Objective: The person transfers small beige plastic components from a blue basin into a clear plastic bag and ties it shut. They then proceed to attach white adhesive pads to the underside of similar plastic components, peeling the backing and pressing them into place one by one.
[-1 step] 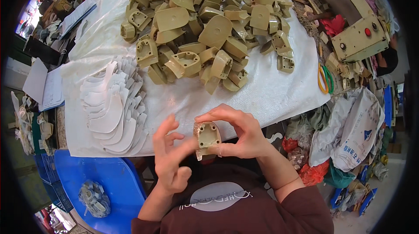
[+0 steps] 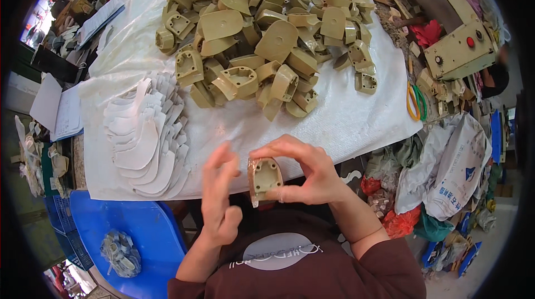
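Observation:
In front of my body, my right hand (image 2: 309,173) pinches an olive-beige shoe heel (image 2: 266,179) between thumb and fingers. The heel's hollow face with several small round holes is turned up toward me, and a glossy strip runs down its left side. My left hand (image 2: 220,193) is just left of the heel, apart from it. Its fingers are spread, a little blurred, and hold nothing. Beyond my hands a big heap of similar heels (image 2: 276,40) lies on the white sheet (image 2: 223,132) over the table. Left of it spreads an overlapping stack of curved white cut pieces (image 2: 145,143).
A blue plastic tub (image 2: 150,243) with a clear bag (image 2: 120,254) in it stands at lower left. Scissors (image 2: 415,101) with yellow and green handles lie at the table's right edge, near a control box (image 2: 460,51). Sacks (image 2: 454,168) and bags crowd the right side.
My left hand has drawn slightly left, away from the heel, and its fingers have lifted off the heel's side. The right hand keeps its hold almost unmoved.

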Available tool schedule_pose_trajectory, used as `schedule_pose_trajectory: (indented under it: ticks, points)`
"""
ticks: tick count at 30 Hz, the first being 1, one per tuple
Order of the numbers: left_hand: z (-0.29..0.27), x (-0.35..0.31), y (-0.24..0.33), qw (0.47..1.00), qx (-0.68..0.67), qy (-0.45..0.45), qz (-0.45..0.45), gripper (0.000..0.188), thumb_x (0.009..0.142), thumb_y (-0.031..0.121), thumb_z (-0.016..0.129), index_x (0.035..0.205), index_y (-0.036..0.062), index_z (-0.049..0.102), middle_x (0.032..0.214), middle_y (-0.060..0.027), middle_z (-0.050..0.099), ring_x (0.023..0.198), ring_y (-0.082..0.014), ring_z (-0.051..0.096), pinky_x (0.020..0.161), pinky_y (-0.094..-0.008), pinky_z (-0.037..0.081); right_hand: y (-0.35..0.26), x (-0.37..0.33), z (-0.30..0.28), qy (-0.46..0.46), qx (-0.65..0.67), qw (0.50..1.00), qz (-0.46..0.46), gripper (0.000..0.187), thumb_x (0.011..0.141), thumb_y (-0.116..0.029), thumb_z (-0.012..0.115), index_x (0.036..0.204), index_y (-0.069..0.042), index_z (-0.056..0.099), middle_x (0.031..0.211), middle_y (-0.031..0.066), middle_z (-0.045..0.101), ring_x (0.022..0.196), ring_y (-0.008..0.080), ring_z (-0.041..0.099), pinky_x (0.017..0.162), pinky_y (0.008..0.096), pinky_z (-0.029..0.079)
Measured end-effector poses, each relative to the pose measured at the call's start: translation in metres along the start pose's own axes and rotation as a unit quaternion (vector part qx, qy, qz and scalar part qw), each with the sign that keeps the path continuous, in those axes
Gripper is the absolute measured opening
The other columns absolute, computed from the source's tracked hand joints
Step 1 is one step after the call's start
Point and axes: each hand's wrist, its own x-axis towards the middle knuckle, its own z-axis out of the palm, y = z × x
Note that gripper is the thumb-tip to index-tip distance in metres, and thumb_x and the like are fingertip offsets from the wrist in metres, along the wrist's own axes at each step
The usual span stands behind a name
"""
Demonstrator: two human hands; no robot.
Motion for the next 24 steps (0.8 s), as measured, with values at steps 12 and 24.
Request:
schedule_pose_trajectory:
  ticks: [12, 24]
  points:
    - [0.02, -0.005, 0.003, 0.959, -0.202, 0.02, -0.2, 0.063, 0.092, 0.041, 0.047, 0.139, 0.0074, 0.021, 0.105, -0.0145, 0.052, 0.072, -0.0192, 0.057, 0.059, -0.0306, 0.05, 0.015, -0.006, 0.033, 0.071, 0.042, 0.997, -0.012, 0.041, 0.085, -0.022, 0.066, 0.12, -0.007, 0.055, 0.121, 0.0103, 0.047, 0.076, 0.0187, 0.059, 0.061, 0.0274, 0.052]
    - [0.036, -0.003, -0.006, 0.989, -0.014, 0.113, -0.095, 0.061, 0.097, 0.047, 0.038, 0.139, 0.0026, 0.031, 0.116, -0.013, 0.05, 0.1, -0.0161, 0.052, 0.088, -0.0311, 0.042, 0.025, -0.003, 0.052, 0.064, 0.12, 0.991, -0.009, 0.022, 0.094, -0.02, 0.051, 0.107, -0.004, 0.059, 0.106, 0.0098, 0.057, 0.101, 0.0263, 0.048, 0.089, 0.0357, 0.037]
